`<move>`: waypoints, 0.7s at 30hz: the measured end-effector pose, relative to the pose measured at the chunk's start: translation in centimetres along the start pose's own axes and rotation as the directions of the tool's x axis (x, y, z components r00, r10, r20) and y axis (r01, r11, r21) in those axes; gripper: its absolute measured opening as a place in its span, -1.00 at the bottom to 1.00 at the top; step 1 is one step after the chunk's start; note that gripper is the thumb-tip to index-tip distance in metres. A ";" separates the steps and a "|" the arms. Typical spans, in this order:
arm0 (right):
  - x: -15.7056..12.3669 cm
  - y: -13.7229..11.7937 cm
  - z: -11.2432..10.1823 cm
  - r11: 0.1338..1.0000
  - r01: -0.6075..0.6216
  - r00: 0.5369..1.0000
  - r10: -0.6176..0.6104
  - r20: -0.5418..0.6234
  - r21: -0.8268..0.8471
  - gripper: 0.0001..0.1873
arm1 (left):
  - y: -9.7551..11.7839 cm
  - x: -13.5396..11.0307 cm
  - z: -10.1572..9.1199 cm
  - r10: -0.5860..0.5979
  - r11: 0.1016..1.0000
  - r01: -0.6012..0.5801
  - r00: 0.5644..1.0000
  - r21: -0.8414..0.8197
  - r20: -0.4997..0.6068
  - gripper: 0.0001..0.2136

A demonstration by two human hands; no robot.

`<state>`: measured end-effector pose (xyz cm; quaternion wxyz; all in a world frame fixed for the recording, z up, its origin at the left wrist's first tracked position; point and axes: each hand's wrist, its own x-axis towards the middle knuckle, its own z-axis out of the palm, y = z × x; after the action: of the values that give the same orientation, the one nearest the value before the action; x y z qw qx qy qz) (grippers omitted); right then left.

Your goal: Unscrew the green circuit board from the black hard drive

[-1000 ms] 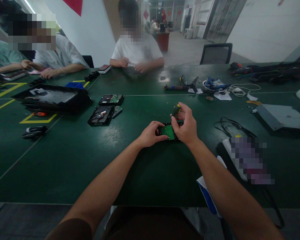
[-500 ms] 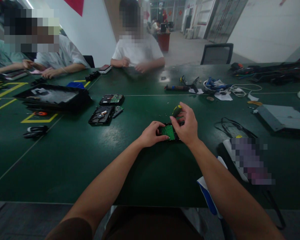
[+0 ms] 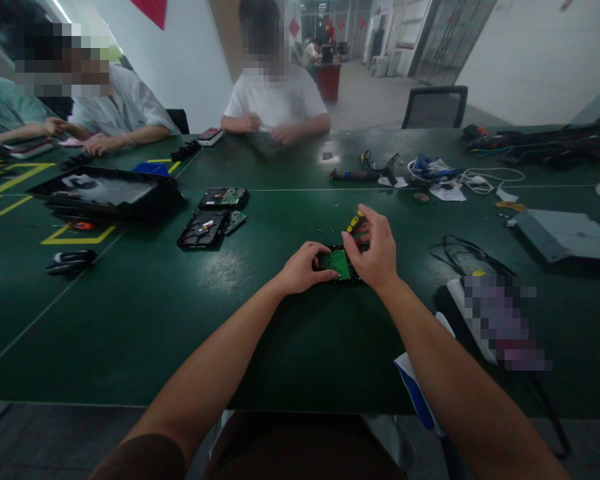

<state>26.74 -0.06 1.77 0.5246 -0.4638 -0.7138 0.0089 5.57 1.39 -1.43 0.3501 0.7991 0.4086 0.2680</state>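
Note:
A hard drive (image 3: 336,263) lies on the green table with its green circuit board facing up. My left hand (image 3: 304,269) grips its left end, the thumb along the near edge and the fingers at the far side. Above the right end, my right hand (image 3: 375,248) is closed around a screwdriver with a yellow and black handle (image 3: 355,222). The screwdriver's tip is hidden behind the fingers. Several tiny screws (image 3: 333,231) are scattered just beyond the drive.
Two more hard drives, one with a circuit board (image 3: 225,198) and one black (image 3: 203,230), lie to the left near a black tray (image 3: 115,193). On the right are a grey metal box (image 3: 565,237) and cables (image 3: 473,257). People sit across the table.
The screwdriver handle has turned in my right hand, now showing more yellow. My left hand and the hard drive stay in place.

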 end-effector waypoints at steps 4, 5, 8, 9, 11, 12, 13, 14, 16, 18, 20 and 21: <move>0.0 -0.2 0.0 1.000 0.003 1.000 -0.004 0.014 0.012 -0.30 | 0.0 0.0 0.0 -0.012 1.000 0.012 1.000 0.004 -0.003 -0.39; 0.0 -0.2 -0.1 1.000 -0.001 1.000 0.001 0.011 0.015 -0.30 | 0.0 0.0 0.0 -0.010 1.000 0.010 1.000 0.001 -0.003 -0.39; 0.1 -0.3 -0.1 1.000 -0.008 1.000 0.008 0.006 0.023 -0.31 | 0.0 0.0 0.0 -0.004 1.000 0.004 1.000 -0.006 0.002 -0.39; 0.0 -0.3 -0.1 1.000 -0.005 1.000 0.004 0.010 0.027 -0.30 | 0.0 0.0 0.0 -0.005 1.000 0.005 1.000 -0.005 0.002 -0.39; 0.0 -0.3 -0.1 0.999 0.007 1.000 -0.008 0.020 0.033 -0.28 | 0.1 0.0 -0.1 -0.010 1.000 0.010 1.000 0.003 0.000 -0.39; 0.0 -0.3 -0.1 0.999 0.011 1.000 -0.012 0.023 0.034 -0.26 | 0.1 0.0 -0.1 -0.011 1.000 0.011 1.000 0.006 0.000 -0.39; 0.0 -0.2 0.0 0.999 0.012 1.000 -0.013 0.021 0.033 -0.26 | 0.2 0.0 -0.1 -0.011 1.000 0.011 1.000 0.009 -0.001 -0.39; 0.0 -0.2 0.0 1.000 0.010 1.000 -0.010 0.013 0.029 -0.26 | 0.1 0.0 -0.1 -0.009 1.000 0.009 1.000 0.009 0.000 -0.39; -0.1 0.0 0.1 1.000 -0.001 1.000 0.002 -0.010 0.019 -0.28 | 0.1 0.0 0.0 0.000 1.000 0.000 1.000 0.003 0.000 -0.38; -0.1 0.1 0.1 1.000 -0.010 1.000 0.010 -0.029 0.018 -0.30 | 0.0 0.0 0.0 0.008 1.000 -0.008 1.000 -0.005 -0.001 -0.38; -0.1 0.1 0.1 1.000 -0.006 0.999 0.007 -0.031 0.026 -0.31 | -0.1 0.1 0.1 0.009 1.000 -0.009 1.000 -0.006 -0.004 -0.38; -0.1 0.1 0.1 1.000 0.000 1.000 0.001 -0.026 0.031 -0.32 | -0.1 0.1 0.1 0.006 1.000 -0.006 1.000 -0.004 -0.005 -0.38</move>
<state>26.75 -0.02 1.63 0.5409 -0.4557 -0.7068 0.0142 5.62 1.45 -1.54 0.3496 0.7991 0.4066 0.2719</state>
